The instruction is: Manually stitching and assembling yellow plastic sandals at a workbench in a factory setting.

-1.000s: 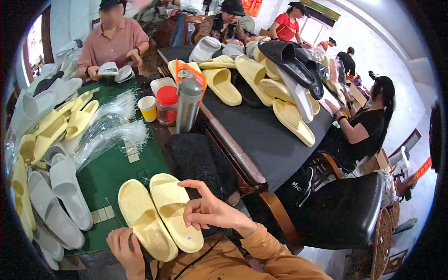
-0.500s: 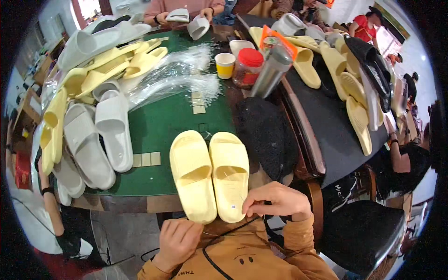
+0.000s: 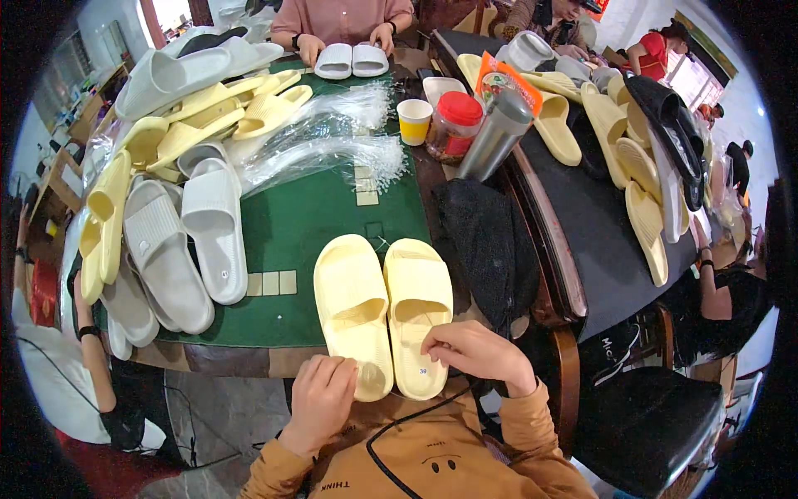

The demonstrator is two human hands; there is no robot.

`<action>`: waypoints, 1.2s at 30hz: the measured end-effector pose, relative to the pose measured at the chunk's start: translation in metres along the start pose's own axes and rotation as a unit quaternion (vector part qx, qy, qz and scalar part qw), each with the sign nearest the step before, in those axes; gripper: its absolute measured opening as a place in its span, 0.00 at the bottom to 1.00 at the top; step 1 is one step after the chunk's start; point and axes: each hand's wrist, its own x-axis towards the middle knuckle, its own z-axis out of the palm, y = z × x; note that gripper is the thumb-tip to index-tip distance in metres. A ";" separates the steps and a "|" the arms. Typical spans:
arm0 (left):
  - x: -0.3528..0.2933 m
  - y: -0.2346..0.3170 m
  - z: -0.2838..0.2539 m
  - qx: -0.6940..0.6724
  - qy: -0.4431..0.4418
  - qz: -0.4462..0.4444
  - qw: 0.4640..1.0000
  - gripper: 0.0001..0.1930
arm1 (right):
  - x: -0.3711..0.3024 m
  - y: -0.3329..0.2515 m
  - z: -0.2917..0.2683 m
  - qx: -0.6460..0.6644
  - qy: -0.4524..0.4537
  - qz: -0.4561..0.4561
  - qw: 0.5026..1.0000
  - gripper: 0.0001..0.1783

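A pair of pale yellow slippers lies side by side at the table's near edge, toes pointing away: the left slipper (image 3: 353,308) and the right slipper (image 3: 420,312), which has a small size sticker near its heel. My left hand (image 3: 320,397) is closed at the outer heel edge of the left slipper; what its fingertips pinch is hidden. Over the footbed of the right slipper is my right hand (image 3: 482,353), fingers curled together, anything in them too small to make out.
Grey slippers (image 3: 212,224) and yellow slippers (image 3: 104,220) are heaped at left. Bundles of clear plastic fasteners (image 3: 332,150) lie mid-table. Beyond stand a paper cup (image 3: 414,122), red-lidded jar (image 3: 455,125) and steel flask (image 3: 496,137). Across the table, a person's hands touch light grey slippers (image 3: 351,61).
My right hand has moved up and left over the right slipper's footbed. My left hand has risen to the left heel. The person opposite has put the light grey slippers down.
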 end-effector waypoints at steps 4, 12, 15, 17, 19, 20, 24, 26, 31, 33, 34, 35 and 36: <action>0.015 -0.004 0.009 0.008 0.015 0.005 1.000 0.15 | 0.007 0.006 0.017 0.019 0.113 0.039 0.993 0.12; 0.024 -0.008 0.025 -0.021 0.022 -0.005 1.000 0.24 | 0.022 -0.002 0.041 -0.081 0.189 -0.028 0.978 0.24; 0.025 -0.008 0.026 -0.047 0.002 -0.023 0.999 0.26 | 0.026 0.001 0.046 -0.099 0.185 -0.015 0.978 0.25; 0.026 -0.008 0.023 -0.079 -0.024 -0.041 0.996 0.28 | 0.030 0.004 0.048 -0.112 0.184 -0.012 0.976 0.25; 0.027 -0.009 0.022 -0.112 -0.046 -0.048 0.992 0.28 | 0.033 0.006 0.047 -0.120 0.177 -0.008 0.977 0.25; 0.028 -0.009 0.021 -0.128 -0.057 -0.051 0.989 0.28 | 0.035 0.004 0.046 -0.117 0.169 0.003 0.979 0.25; 0.026 -0.004 0.018 -0.164 -0.059 -0.094 0.980 0.31 | 0.042 0.005 0.045 -0.108 0.151 0.026 0.982 0.27; 0.026 -0.004 0.020 -0.168 -0.035 -0.104 0.980 0.34 | 0.044 0.011 0.049 -0.109 0.156 0.025 0.981 0.29; 0.039 -0.007 0.036 -0.095 -0.063 -0.081 0.990 0.45 | 0.045 0.014 0.052 -0.102 0.161 0.033 0.981 0.31; 0.045 -0.010 0.042 -0.080 -0.084 -0.082 0.990 0.48 | 0.046 0.017 0.053 -0.096 0.163 0.029 0.982 0.31; 0.048 -0.011 0.044 -0.067 -0.100 -0.088 0.989 0.48 | 0.046 0.019 0.053 -0.093 0.163 0.026 0.982 0.31; 0.050 -0.012 0.046 -0.054 -0.117 -0.093 0.987 0.48 | 0.047 0.020 0.053 -0.090 0.164 0.028 0.982 0.31; 0.054 -0.014 0.048 -0.047 -0.133 -0.101 0.985 0.48 | 0.047 0.020 0.054 -0.088 0.166 0.029 0.982 0.31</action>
